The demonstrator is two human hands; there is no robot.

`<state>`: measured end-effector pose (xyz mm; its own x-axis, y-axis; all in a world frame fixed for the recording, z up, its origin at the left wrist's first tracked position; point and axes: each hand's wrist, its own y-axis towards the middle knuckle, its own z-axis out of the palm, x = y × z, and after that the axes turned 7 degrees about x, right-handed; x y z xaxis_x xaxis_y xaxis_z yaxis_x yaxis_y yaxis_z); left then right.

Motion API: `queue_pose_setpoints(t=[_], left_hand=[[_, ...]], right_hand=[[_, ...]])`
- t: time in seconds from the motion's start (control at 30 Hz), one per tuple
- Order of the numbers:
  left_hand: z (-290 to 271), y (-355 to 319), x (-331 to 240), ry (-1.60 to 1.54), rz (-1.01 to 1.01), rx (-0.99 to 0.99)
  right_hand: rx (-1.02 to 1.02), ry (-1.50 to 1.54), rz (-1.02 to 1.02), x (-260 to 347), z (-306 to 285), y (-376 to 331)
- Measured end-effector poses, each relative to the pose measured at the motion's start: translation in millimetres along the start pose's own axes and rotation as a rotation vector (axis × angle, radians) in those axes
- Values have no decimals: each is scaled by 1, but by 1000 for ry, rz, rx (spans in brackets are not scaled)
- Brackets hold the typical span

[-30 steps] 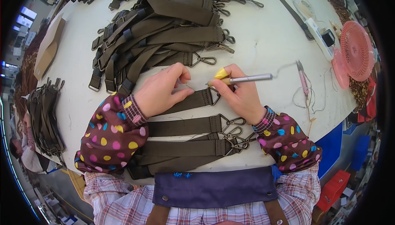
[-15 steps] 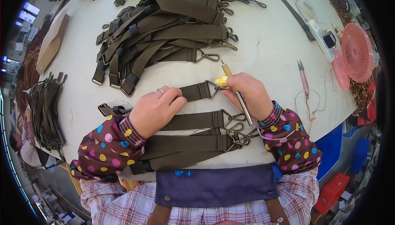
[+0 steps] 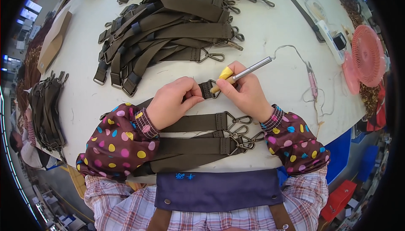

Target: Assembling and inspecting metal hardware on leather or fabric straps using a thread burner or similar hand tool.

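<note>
My left hand [image 3: 179,100] is closed, thumb and fingers pinching an olive-brown webbing strap [image 3: 206,91] near its stitched end. A triangular metal ring [image 3: 216,88] sits at that end. My right hand [image 3: 249,94], a yellow wrap on one finger, grips a pen-shaped tool [image 3: 253,68] with a wooden part and a silver shaft. Its wooden end points down at the ring and stitched end; whether it touches them I cannot tell. From the silver end, up and right, a thin cord [image 3: 291,46] seems to run. Nearer me lie more straps [image 3: 194,145] with metal snap hooks [image 3: 242,120].
A heap of similar straps [image 3: 190,30] lies across the far side. Another bundle [image 3: 47,113] hangs over the left edge. At right are pink-handled snips [image 3: 312,81], a white power strip [image 3: 331,43], a pink fan [image 3: 368,56] and a dark strip [image 3: 297,9]. Cardboard [image 3: 55,41] lies far left.
The tool has been turned over in my right hand: its wooden end now points down at the strap, its silver end up and right. My left hand has moved right, closer to the ring.
</note>
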<state>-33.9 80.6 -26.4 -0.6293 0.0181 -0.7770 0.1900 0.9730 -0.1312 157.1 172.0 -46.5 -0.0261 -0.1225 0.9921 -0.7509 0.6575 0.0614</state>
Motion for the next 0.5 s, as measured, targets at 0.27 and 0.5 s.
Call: queue_pose_setpoints(t=[0.27, 0.5], left_hand=[[-2, 0, -4, -133, -27, -4], [0, 0, -1, 50, 38, 12]], right_hand=[[-1, -103, -11, -1, 3, -1], [-2, -165, -31, 1, 4, -2]])
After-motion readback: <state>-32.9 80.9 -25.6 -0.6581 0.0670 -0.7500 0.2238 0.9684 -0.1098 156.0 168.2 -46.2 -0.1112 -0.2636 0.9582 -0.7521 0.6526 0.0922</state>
